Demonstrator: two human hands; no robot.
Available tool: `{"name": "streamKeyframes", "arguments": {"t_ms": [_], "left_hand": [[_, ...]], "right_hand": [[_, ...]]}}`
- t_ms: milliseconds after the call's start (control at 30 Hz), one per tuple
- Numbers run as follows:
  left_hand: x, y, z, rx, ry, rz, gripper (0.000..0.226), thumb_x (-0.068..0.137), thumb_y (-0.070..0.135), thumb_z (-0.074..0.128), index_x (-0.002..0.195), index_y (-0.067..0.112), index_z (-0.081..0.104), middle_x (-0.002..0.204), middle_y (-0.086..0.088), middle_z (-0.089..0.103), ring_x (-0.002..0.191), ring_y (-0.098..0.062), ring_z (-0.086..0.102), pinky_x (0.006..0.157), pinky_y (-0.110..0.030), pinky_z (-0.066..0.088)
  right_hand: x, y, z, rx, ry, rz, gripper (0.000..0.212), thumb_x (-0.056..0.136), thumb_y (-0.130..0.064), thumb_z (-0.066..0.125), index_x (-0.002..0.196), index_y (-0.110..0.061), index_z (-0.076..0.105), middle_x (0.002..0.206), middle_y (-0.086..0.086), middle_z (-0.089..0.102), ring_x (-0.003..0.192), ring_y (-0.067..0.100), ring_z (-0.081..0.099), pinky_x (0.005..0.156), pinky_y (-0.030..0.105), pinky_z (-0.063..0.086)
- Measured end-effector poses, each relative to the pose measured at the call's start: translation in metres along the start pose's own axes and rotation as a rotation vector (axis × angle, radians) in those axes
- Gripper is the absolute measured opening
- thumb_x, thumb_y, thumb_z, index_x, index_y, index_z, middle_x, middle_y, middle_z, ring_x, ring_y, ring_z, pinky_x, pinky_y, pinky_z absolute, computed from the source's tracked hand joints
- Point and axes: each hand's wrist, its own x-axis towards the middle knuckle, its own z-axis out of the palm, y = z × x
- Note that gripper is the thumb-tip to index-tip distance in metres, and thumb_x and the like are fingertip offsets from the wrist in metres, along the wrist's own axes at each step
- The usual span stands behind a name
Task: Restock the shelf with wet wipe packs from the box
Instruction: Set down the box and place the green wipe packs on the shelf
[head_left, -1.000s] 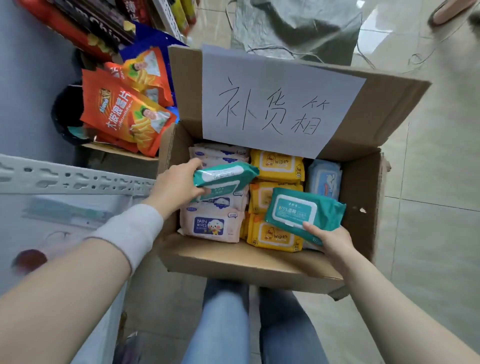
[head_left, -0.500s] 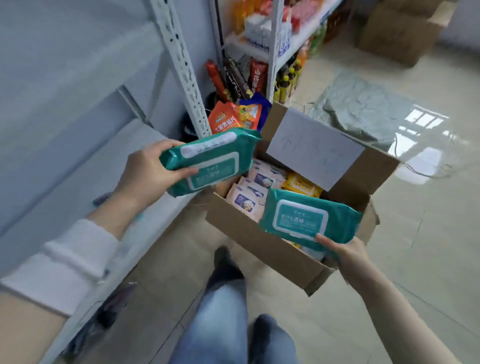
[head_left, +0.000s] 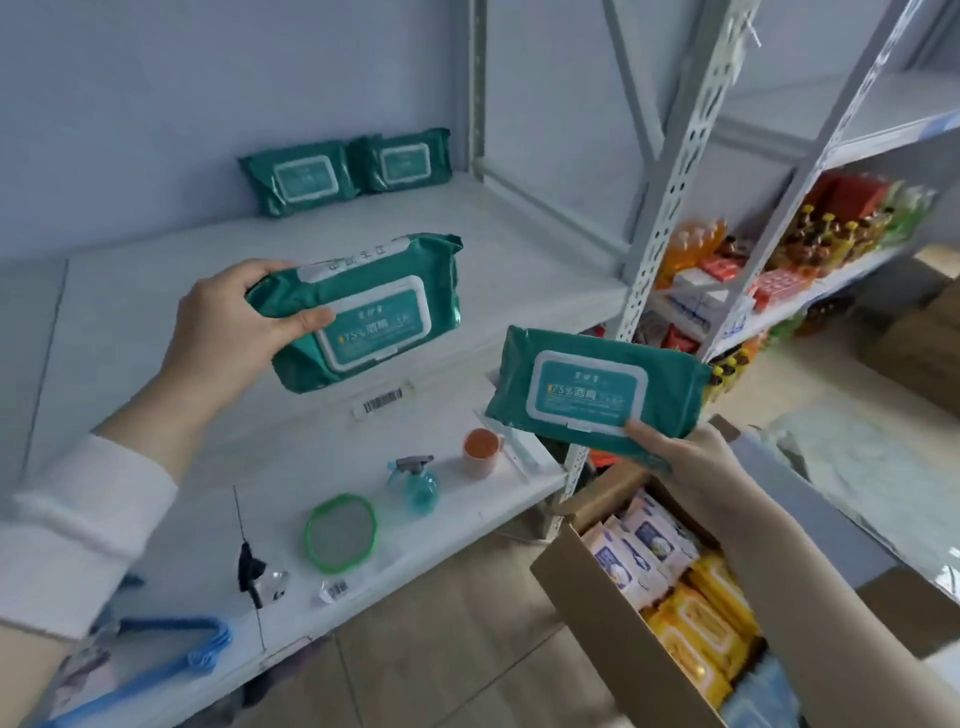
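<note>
Head view: gaze now swung up to white metal shelf (head_left: 519, 249). Brown cardboard box (head_left: 571, 587) now low at near right. Far pair of teal plastic wet wipe packs (head_left: 306, 176) lies at shelf back. Left-hand teal pack (head_left: 363, 317) now over shelf middle; right-hand teal pack (head_left: 592, 389) past shelf's right edge, by box. Left hand (head_left: 223, 322) grasps pack's left end; right hand (head_left: 691, 462) pinches pack's near edge. Pick likely done; placing next.

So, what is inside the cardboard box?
Inside the cardboard box lie white wipe packs and yellow wipe packs. The right forearm covers part of them, and lower layers are hidden.
</note>
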Motion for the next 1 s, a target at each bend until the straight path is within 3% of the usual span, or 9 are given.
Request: {"name": "streamKeyframes", "arguments": {"t_ms": [133, 200, 300, 400, 533, 700, 800, 867, 1000], "left_hand": [[0.02, -0.048, -0.026, 0.004, 0.029, -0.07, 0.041, 0.067, 0.026, 0.081, 0.105, 0.023, 0.065, 0.095, 0.006, 0.065, 0.089, -0.014, 0.061, 0.08, -0.025, 0.043], [0.039, -0.068, -0.03, 0.027, 0.029, -0.077, 0.04, 0.067, 0.027, 0.081, 0.104, 0.025, 0.065, 0.095, 0.006, 0.066, 0.089, -0.015, 0.061, 0.082, -0.026, 0.044], [0.079, -0.09, -0.026, 0.003, 0.036, -0.098, 0.039, 0.066, 0.028, 0.081, 0.101, 0.029, 0.064, 0.095, 0.007, 0.065, 0.089, -0.014, 0.06, 0.083, -0.027, 0.044], [0.127, -0.104, -0.006, -0.052, 0.024, -0.121, 0.038, 0.066, 0.026, 0.081, 0.099, 0.032, 0.062, 0.096, 0.006, 0.066, 0.087, -0.014, 0.061, 0.083, -0.027, 0.046], [0.208, -0.128, 0.03, -0.018, 0.012, -0.152, 0.044, 0.064, 0.024, 0.082, 0.101, 0.034, 0.06, 0.098, 0.009, 0.063, 0.082, -0.005, 0.058, 0.069, -0.006, 0.043], [0.303, -0.165, 0.06, -0.022, 0.009, -0.212, 0.039, 0.063, 0.025, 0.082, 0.095, 0.038, 0.062, 0.09, 0.021, 0.064, 0.077, 0.007, 0.06, 0.072, -0.012, 0.047], [0.345, -0.182, 0.072, -0.068, 0.029, -0.243, 0.04, 0.064, 0.019, 0.081, 0.094, 0.038, 0.063, 0.089, 0.022, 0.064, 0.072, 0.014, 0.06, 0.066, -0.004, 0.046], [0.366, -0.19, 0.078, -0.045, 0.043, -0.237, 0.043, 0.064, 0.018, 0.081, 0.099, 0.036, 0.063, 0.091, 0.022, 0.063, 0.072, 0.018, 0.059, 0.064, 0.003, 0.043], [0.391, -0.192, 0.075, 0.09, 0.01, -0.199, 0.042, 0.063, 0.022, 0.082, 0.092, 0.043, 0.062, 0.094, 0.023, 0.063, 0.08, 0.012, 0.06, 0.072, -0.001, 0.043]], "right_hand": [[0.043, -0.015, 0.053, -0.015, -0.049, -0.007, 0.081, 0.026, -0.051, 0.09, 0.096, -0.019, 0.067, 0.099, -0.002, 0.074, 0.092, 0.015, 0.071, 0.078, 0.029, 0.058], [0.07, -0.024, 0.068, -0.018, -0.069, -0.011, 0.069, 0.036, -0.042, 0.087, 0.098, -0.018, 0.067, 0.1, -0.002, 0.074, 0.097, 0.019, 0.069, 0.084, 0.033, 0.057], [0.121, -0.042, 0.081, -0.036, -0.102, -0.023, 0.054, 0.044, -0.033, 0.08, 0.094, -0.017, 0.067, 0.095, -0.003, 0.075, 0.098, 0.02, 0.068, 0.08, 0.03, 0.058], [0.185, -0.06, 0.094, -0.041, -0.152, -0.037, 0.056, 0.043, -0.031, 0.079, 0.095, -0.015, 0.066, 0.104, 0.004, 0.072, 0.098, 0.02, 0.068, 0.084, 0.034, 0.057], [0.298, -0.084, 0.121, -0.084, -0.217, -0.086, 0.045, 0.053, -0.023, 0.077, 0.096, -0.015, 0.066, 0.104, 0.002, 0.072, 0.1, 0.024, 0.067, 0.09, 0.038, 0.054], [0.435, -0.106, 0.153, -0.088, -0.372, -0.109, 0.038, 0.061, -0.015, 0.072, 0.099, -0.016, 0.066, 0.108, 0.003, 0.072, 0.097, 0.017, 0.069, 0.083, 0.029, 0.056], [0.5, -0.117, 0.175, -0.154, -0.474, -0.123, 0.035, 0.077, -0.004, 0.063, 0.111, -0.015, 0.062, 0.121, 0.01, 0.065, 0.108, 0.023, 0.065, 0.09, 0.036, 0.053], [0.533, -0.119, 0.186, -0.216, -0.503, -0.125, 0.041, 0.073, -0.009, 0.066, 0.113, -0.015, 0.061, 0.122, 0.01, 0.064, 0.11, 0.027, 0.063, 0.094, 0.041, 0.051], [0.579, -0.124, 0.197, -0.469, -0.332, -0.217, 0.037, 0.06, -0.023, 0.081, 0.091, -0.031, 0.063, 0.091, -0.014, 0.068, 0.085, 0.006, 0.064, 0.075, 0.024, 0.048]]}}
